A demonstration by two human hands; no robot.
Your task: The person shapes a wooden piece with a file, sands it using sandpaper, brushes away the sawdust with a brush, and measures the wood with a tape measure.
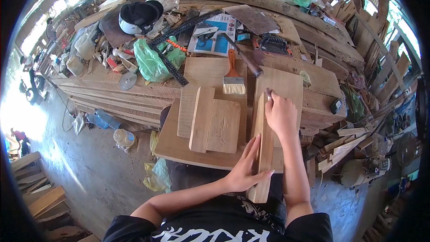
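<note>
Left hand (243, 173) — astride a wooden block (266, 145)

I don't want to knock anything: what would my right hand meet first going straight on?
Probably the dark handle just ahead of your right hand, though depth is hard to judge.

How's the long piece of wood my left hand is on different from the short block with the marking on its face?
The long piece is narrower; the marked block is shorter and broader. The long piece's near end juts past the edge of the lower board, while the marked block lies within it. Your left hand grips the long piece; nothing holds the marked block. Both are brownish wood.
</note>
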